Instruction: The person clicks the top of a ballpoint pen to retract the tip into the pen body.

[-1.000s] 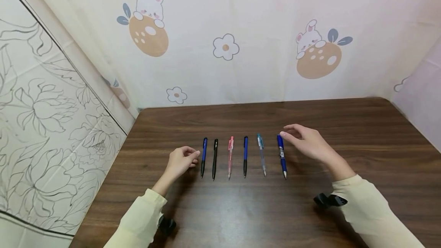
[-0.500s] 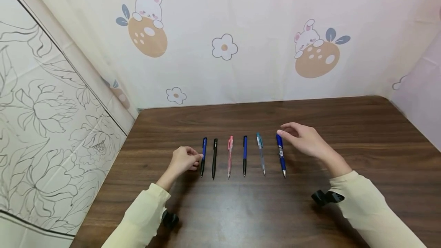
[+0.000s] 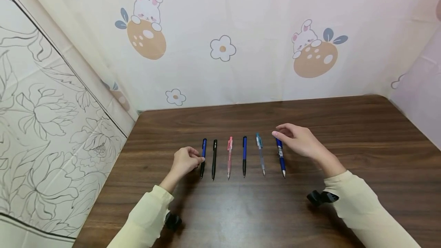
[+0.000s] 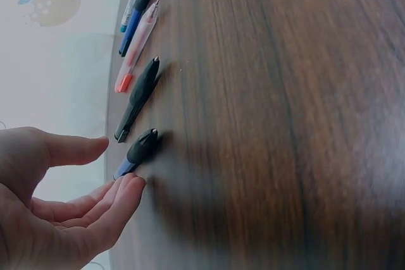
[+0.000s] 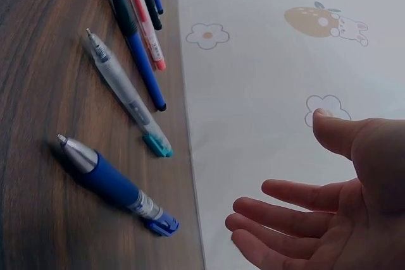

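Note:
Several pens lie side by side in a row on the dark wooden table. My left hand [image 3: 186, 160] is at the leftmost one, a blue pen with a black grip [image 3: 203, 158]; in the left wrist view its fingertips [image 4: 131, 184] are right beside that pen, the thumb spread apart. A black pen [image 3: 214, 160], a pink pen [image 3: 229, 158], another blue-and-black pen [image 3: 244, 157] and a clear pen with a teal top [image 3: 260, 154] follow to the right. My right hand [image 3: 299, 139] hovers over the top end of the rightmost pen, a thick blue one [image 3: 281, 158], its fingers spread and holding nothing.
The wooden table [image 3: 237, 209] extends to a pale curtain [image 3: 258, 10] printed with rabbits and flowers. At the left hangs a floral line-drawn cloth [image 3: 44, 125]. Dark wrist cameras sit under both cream sleeves [image 3: 358, 202].
My left hand has moved slightly right, up to the leftmost pen. My right hand has shifted a little left, over the thick blue pen's top. The pens lie as before.

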Demonstrator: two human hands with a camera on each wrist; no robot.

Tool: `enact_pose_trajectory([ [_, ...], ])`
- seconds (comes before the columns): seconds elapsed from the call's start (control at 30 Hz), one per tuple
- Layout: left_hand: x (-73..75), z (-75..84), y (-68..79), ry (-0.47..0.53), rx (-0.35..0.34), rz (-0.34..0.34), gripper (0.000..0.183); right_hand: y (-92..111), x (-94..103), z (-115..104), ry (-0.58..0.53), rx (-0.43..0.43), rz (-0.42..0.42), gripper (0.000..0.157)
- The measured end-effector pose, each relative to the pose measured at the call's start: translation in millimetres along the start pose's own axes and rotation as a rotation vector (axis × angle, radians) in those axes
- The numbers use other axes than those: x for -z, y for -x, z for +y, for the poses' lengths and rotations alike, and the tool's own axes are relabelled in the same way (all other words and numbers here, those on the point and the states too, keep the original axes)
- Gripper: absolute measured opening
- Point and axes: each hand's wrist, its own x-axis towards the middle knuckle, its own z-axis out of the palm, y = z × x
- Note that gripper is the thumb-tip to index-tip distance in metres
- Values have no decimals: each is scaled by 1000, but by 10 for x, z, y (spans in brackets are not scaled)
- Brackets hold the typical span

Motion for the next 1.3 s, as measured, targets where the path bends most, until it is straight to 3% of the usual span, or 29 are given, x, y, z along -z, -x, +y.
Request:
enact_pose_trajectory([
  [0.3,-84,8,16,-97,-57,58,27,-42,-49,-43,-10,8,12,60],
  [0.6,-138,40,23,-169,-58,69,32,-111,-112,-62,-32,13,22,57],
  [1.3,-172,32,56,-179,-147,64,26,-308,-315,-117,-126,4,-12,55],
])
